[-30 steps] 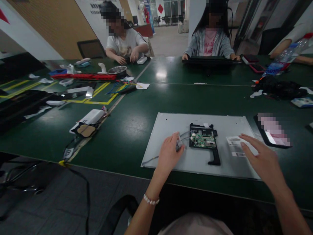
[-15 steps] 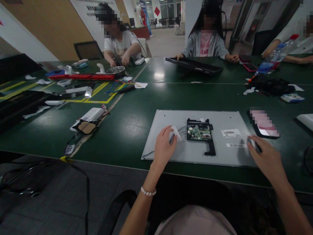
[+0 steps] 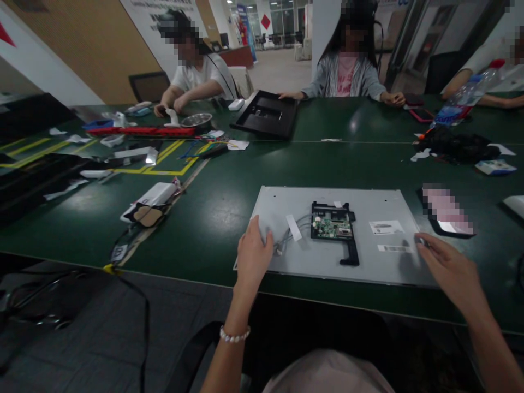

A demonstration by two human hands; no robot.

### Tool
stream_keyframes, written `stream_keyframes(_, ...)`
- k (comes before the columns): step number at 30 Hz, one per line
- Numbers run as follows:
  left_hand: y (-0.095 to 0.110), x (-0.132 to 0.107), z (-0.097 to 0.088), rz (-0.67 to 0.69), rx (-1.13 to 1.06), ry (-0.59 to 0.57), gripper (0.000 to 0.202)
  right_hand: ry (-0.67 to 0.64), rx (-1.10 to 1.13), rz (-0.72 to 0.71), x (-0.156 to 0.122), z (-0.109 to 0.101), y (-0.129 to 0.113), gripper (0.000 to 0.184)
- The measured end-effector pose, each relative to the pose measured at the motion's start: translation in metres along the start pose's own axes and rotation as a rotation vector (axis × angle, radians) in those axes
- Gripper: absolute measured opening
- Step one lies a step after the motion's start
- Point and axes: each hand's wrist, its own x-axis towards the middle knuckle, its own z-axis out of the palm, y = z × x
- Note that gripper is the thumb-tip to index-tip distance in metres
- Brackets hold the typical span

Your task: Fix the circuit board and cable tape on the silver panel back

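A flat grey metal panel (image 3: 282,204), looking like the back of a display, lies on the table before me. Fixed near its middle is a green circuit board (image 3: 331,227) in a black plastic frame (image 3: 350,254). Grey cables (image 3: 301,222) run left from the board, under a white tape strip (image 3: 293,227). My left hand (image 3: 252,254) is over the panel's left edge, thumb and fingers apart, beside the cable ends (image 3: 280,248). At the right edge my right hand (image 3: 450,267) has its fingers closed near the tips; a small greyish bit shows there, too unclear to name.
A phone (image 3: 448,210) lies right of the panel. Left stands a white taped pack (image 3: 149,204) with a cable. Across the table a person's hand rests at a black tray-like frame (image 3: 266,117). Plastic bottles (image 3: 466,98) and a black bundle (image 3: 446,143) are at the far right.
My left hand has moved left, away from the tape strip and cables, uncovering them. My right hand stays by the right edge. Across the table, the black frame has shifted left and turned.
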Motion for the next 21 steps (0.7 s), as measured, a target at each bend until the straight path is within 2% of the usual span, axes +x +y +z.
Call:
stream_keyframes(6, -0.012, 0.012, 0.003, 0.012, 0.04, 0.054, 0.053, -0.039, 0.021, -0.004, -0.002, 0.009, -0.009, 0.052)
stream_keyframes(10, -0.009, 0.011, 0.001, 0.009, 0.057, 0.17, 0.052, -0.135, -0.013, -0.214, -0.005, 0.024, -0.014, 0.055)
stream_keyframes(12, 0.003, 0.005, -0.001, 0.033, 0.062, 0.199, 0.052, -0.202, -0.093, -0.352, -0.008, 0.032, -0.019, 0.057)
stream_keyframes(15, 0.032, -0.011, 0.001, 0.111, 0.034, 0.172, 0.053, -0.3, -0.222, -0.521, -0.012, 0.042, -0.032, 0.06)
stream_keyframes(18, 0.066, -0.027, 0.009, 0.23, 0.01, 0.037, 0.055, -0.347, -0.31, -0.641, -0.016, 0.048, -0.047, 0.063)
stream_keyframes(21, 0.094, -0.039, 0.019, 0.357, -0.001, -0.113, 0.057, -0.36, -0.367, -0.702, -0.016, 0.053, -0.06, 0.063)
